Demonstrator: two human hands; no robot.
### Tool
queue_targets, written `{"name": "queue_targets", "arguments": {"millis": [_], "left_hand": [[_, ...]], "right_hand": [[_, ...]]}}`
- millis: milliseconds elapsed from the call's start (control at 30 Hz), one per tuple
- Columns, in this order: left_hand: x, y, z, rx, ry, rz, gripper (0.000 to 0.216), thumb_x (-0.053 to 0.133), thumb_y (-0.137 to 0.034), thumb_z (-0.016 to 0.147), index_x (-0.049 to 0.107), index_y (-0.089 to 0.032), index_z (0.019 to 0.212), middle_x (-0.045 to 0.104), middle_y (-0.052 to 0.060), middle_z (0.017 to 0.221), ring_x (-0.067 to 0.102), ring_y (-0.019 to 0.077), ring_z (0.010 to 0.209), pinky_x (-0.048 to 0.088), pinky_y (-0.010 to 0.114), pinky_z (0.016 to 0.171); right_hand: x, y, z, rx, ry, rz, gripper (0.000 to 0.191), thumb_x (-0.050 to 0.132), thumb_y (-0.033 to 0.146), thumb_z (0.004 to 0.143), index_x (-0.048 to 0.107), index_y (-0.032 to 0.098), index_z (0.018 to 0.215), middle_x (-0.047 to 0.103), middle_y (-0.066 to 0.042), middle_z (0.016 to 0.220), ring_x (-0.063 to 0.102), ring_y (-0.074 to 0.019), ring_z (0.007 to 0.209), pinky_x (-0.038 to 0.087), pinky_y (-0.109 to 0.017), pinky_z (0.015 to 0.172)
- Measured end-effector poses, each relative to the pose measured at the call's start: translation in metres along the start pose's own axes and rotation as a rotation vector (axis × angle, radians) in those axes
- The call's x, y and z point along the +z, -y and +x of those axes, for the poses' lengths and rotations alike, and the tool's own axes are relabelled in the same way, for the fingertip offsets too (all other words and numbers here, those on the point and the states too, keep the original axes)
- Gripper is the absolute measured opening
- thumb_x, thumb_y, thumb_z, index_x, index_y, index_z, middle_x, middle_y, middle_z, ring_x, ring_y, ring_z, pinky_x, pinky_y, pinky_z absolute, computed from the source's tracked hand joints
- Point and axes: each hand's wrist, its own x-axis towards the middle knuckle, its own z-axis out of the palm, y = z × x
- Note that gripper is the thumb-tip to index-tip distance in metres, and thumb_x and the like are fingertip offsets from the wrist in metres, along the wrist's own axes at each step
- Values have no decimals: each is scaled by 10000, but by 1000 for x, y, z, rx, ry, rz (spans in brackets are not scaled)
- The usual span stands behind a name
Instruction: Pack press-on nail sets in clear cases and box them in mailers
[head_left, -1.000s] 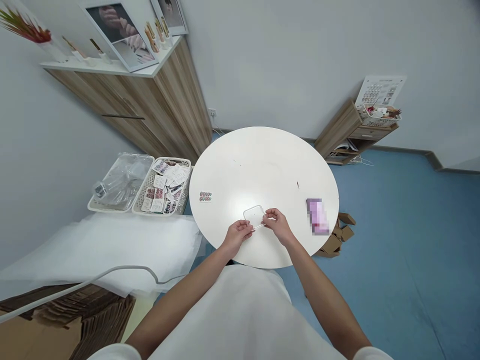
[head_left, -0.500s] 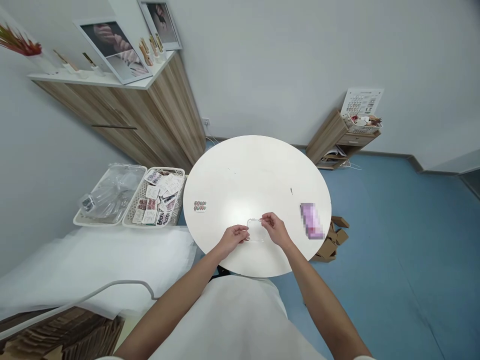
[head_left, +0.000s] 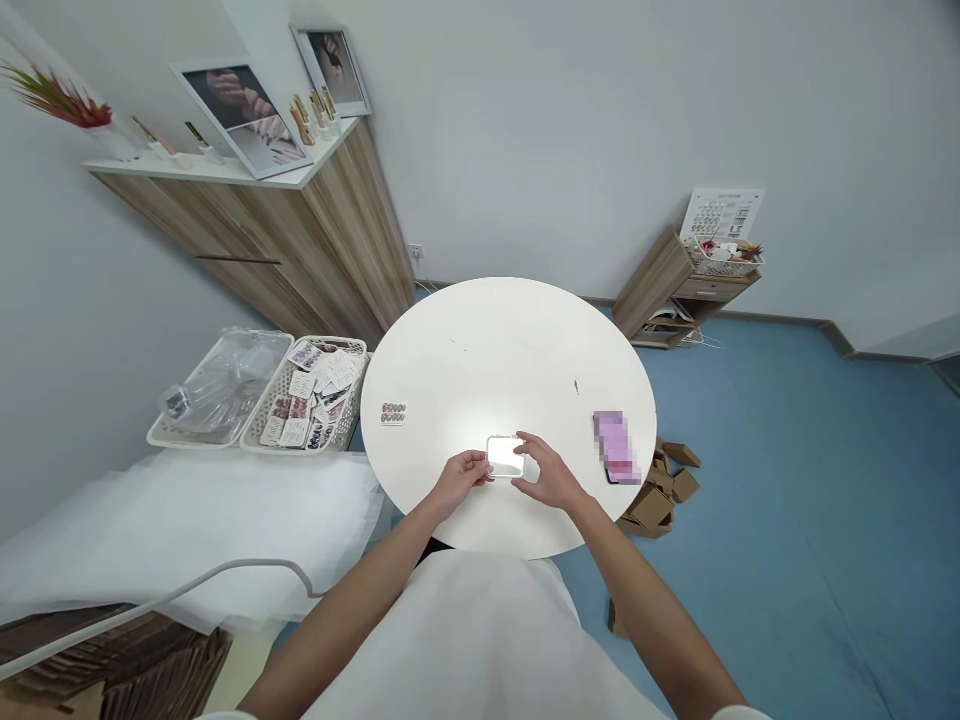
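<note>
A small clear rectangular plastic case (head_left: 505,458) is held over the near part of the white round table (head_left: 487,350), with a bright reflection across its face. My left hand (head_left: 463,474) pinches its left edge between thumb and fingers. Around its right end curves my right hand (head_left: 547,473), fingers at the far edge and thumb by the near corner. To the left on the tabletop lies a card of press-on nails (head_left: 393,414) in two rows. A pixelated purple item (head_left: 616,446) rests on the right side of the table.
White baskets hold nail cards (head_left: 330,370) and clear plastic bags (head_left: 236,370) at left. White sheeting (head_left: 187,530) covers a surface nearer me. Cardboard boxes (head_left: 656,500) sit on the floor at right. A wooden cabinet (head_left: 300,240) and small shelf unit (head_left: 667,285) stand behind.
My right hand has shifted from pinching the case's far right corner to spanning its right end. The case's face now catches a bright reflection. The view has shifted slightly.
</note>
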Motion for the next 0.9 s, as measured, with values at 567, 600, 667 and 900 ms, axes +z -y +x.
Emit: {"name": "queue_targets", "arguments": {"millis": [567, 600, 667, 900], "left_hand": [[23, -21, -1, 249, 34, 365, 794, 780, -245, 458, 486, -293, 1194, 527, 10, 913, 492, 81, 612, 414, 256, 637], [25, -21, -2, 255, 27, 358, 783, 780, -243, 453, 496, -288, 1181, 524, 12, 912, 489, 82, 613, 416, 252, 629], [28, -23, -6, 262, 22, 340, 753, 778, -238, 449, 514, -274, 1153, 525, 12, 891, 485, 85, 617, 419, 246, 618], [35, -25, -8, 315, 43, 326, 688, 750, -228, 503, 498, -251, 1143, 532, 14, 864, 458, 69, 603, 414, 235, 613]], "right_hand": [[-23, -7, -12, -64, -33, 51, 417, 660, 268, 594, 546, 234, 994, 471, -102, 1253, 457, -249, 1138, 393, -409, 887], [-23, -7, -13, -61, -31, 54, 418, 661, 269, 592, 547, 235, 992, 473, -101, 1251, 459, -252, 1135, 393, -411, 884], [-24, -6, -15, -41, -25, 57, 416, 663, 272, 584, 548, 238, 983, 478, -98, 1244, 464, -259, 1126, 397, -416, 875], [-28, -4, -15, -12, -21, 59, 400, 673, 264, 544, 541, 243, 920, 503, -90, 1184, 494, -259, 1057, 421, -393, 812]]}}
